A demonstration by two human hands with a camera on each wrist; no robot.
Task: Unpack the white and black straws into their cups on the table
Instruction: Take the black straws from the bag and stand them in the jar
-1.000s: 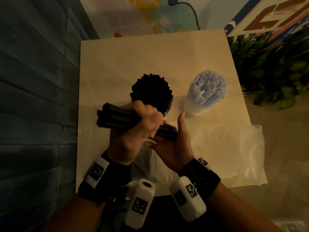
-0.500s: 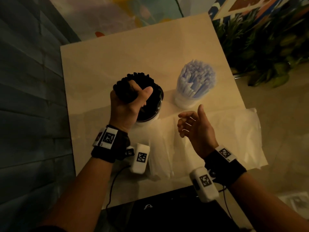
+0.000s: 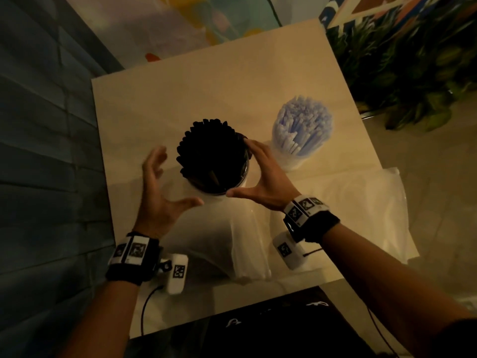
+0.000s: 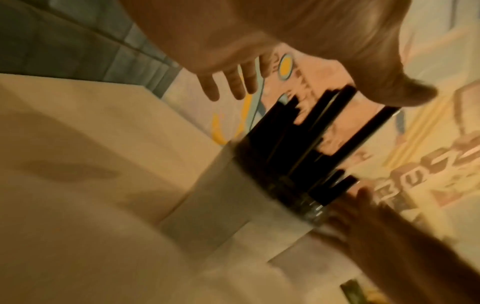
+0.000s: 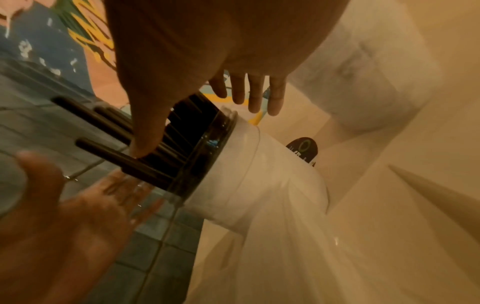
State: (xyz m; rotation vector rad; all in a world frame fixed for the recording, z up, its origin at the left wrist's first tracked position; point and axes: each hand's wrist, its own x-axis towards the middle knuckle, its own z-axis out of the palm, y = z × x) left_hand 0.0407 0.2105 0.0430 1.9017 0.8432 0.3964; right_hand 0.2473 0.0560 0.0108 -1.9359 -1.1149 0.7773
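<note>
left hand [image 3: 158, 188] is spread and holds nothing, just left of the cup [image 3: 233, 188]. the black straws [image 3: 210, 148] stand upright in that cup, between both hands. right hand [image 3: 263, 177] is spread too, fingers at the rim, so it looks nearer. white straws [image 3: 302, 130] stand further right.

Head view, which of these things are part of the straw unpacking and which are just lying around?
Part of the job:
black straws
their cup
white straws
their cup
empty plastic bags
left hand, right hand

Just lying about:
potted plant
painted wall
</note>
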